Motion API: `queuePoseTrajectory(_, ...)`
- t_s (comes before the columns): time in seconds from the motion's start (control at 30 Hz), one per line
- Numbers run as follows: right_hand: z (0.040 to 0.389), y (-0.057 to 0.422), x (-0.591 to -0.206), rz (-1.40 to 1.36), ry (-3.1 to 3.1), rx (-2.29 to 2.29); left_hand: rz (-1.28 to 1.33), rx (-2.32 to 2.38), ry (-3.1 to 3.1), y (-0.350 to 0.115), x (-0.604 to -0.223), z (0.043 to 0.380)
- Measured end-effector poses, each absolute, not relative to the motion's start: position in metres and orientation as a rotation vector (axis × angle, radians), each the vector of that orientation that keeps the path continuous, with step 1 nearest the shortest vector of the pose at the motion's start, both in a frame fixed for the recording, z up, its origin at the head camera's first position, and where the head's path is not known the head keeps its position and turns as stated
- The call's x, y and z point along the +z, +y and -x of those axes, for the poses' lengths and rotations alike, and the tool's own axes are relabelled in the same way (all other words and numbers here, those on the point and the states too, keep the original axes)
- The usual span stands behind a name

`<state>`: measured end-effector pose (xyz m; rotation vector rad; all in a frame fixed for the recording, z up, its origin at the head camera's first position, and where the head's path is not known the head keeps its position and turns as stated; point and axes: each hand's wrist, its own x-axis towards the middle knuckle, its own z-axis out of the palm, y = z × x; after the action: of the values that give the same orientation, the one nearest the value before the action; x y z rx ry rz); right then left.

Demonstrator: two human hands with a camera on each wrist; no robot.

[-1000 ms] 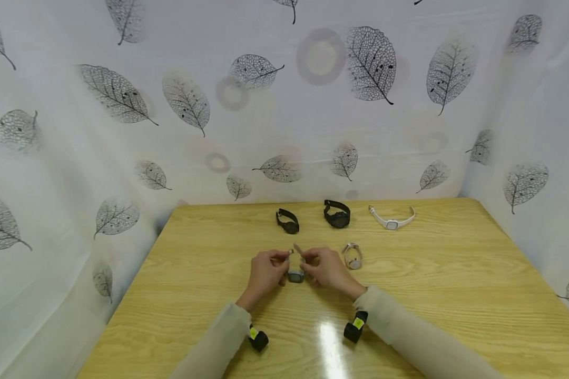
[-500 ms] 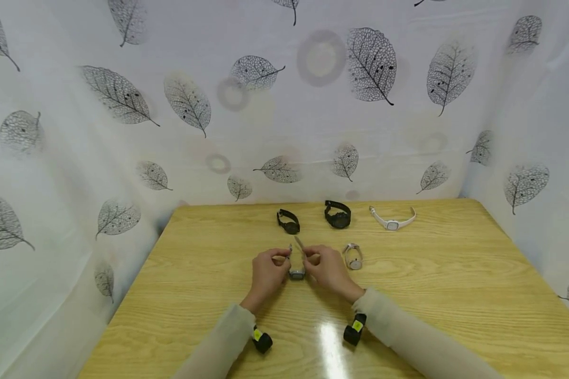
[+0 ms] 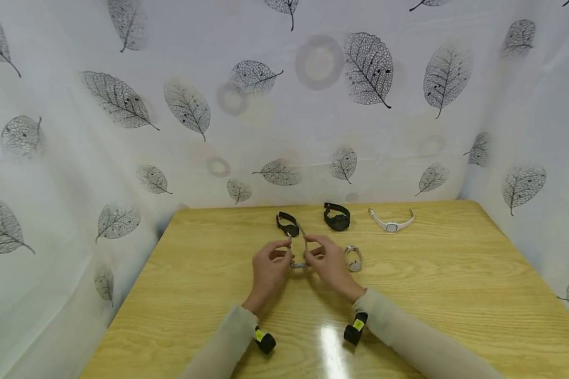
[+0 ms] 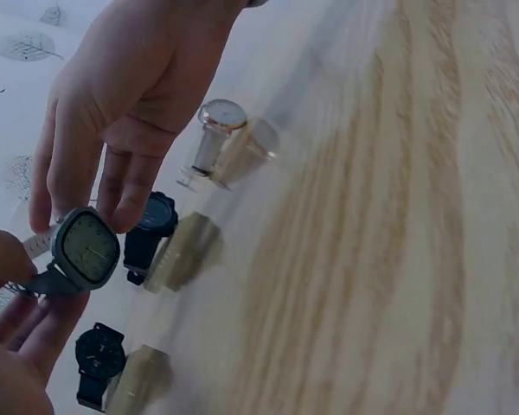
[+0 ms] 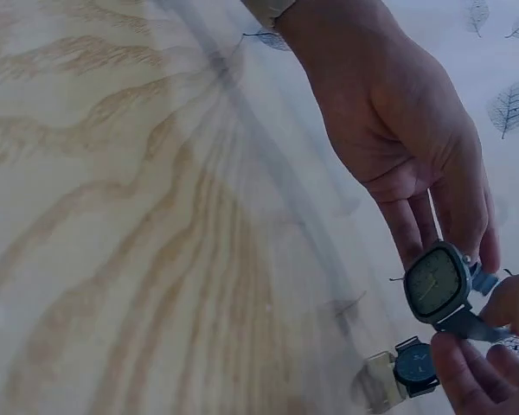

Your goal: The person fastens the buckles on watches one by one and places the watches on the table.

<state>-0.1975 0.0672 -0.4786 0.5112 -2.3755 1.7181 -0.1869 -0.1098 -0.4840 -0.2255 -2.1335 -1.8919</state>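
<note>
A grey wristwatch (image 3: 298,265) with a squarish face hangs between both hands, its two strap ends pointing up and away from the body. My left hand (image 3: 269,266) pinches the left strap part between thumb and fingers; my right hand (image 3: 329,263) pinches the right one. From the left wrist, the watch's face (image 4: 90,248) and buckle-side band show close to the fingers. The right wrist view has the same grey wristwatch (image 5: 436,284) above the wooden surface, with fingers at both strap ends.
Beyond the hands lie a small black watch (image 3: 289,227), a larger black watch (image 3: 337,220) and a white watch (image 3: 391,227) on the wooden table (image 3: 208,237). A slim watch with a round face (image 3: 354,266) lies just right of the right hand. A leaf-print curtain (image 3: 265,126) encloses the table.
Both hands have lifted the grey wristwatch slightly and tilted it, so its face is seen more edge-on from the head. The strap ends now point higher. The other watches have stayed put.
</note>
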Motion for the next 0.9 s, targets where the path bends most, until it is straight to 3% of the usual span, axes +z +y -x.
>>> queuePoseTrajectory(0.27,0.201,0.077,-0.468,-0.598,-2.216,1.795,0.398,-1.928,-2.036,-0.112,-0.471,0.187)
queuePoseTrajectory(0.9,0.205,0.085,-0.466,-0.562,-2.084,1.834,0.422,-2.011,-1.947,-0.104,-0.468,0.184)
